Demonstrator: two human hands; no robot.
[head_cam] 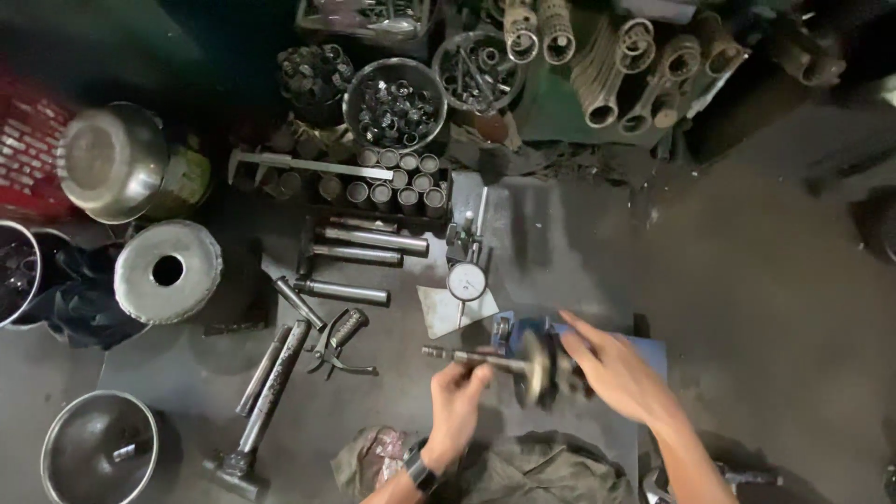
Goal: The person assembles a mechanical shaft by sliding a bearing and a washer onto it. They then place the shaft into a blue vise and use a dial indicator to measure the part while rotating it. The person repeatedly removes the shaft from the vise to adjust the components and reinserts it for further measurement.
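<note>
Below the dial gauge (467, 280), near the lower middle of the head view, we see both hands at a metal shaft with a disc-shaped part (534, 366) on it. Our left hand (457, 392) is closed around the thin left end of the shaft, a dark wristband just behind it. Our right hand (611, 369) lies open with the fingers stretched out, resting against the right side of the disc, which is blurred. The shaft sits on a blue stand (509, 329) on the dark worktop (747, 308).

Left of the hands we see pliers (338, 343), and beyond them a hammer (261, 411) lying at a slant. Above those lie several steel cylinders (373, 241) side by side. A tray of small metal sleeves (397, 187) sits farther back, with a caliper (308, 166) across it and a bowl of small rings (395, 105) behind. Connecting rods (644, 84) are heaped at the top right. On the far left stand steel bowls (112, 161) and a round metal lid with a hole (168, 271). A crumpled cloth (523, 471) lies at the bottom edge.
</note>
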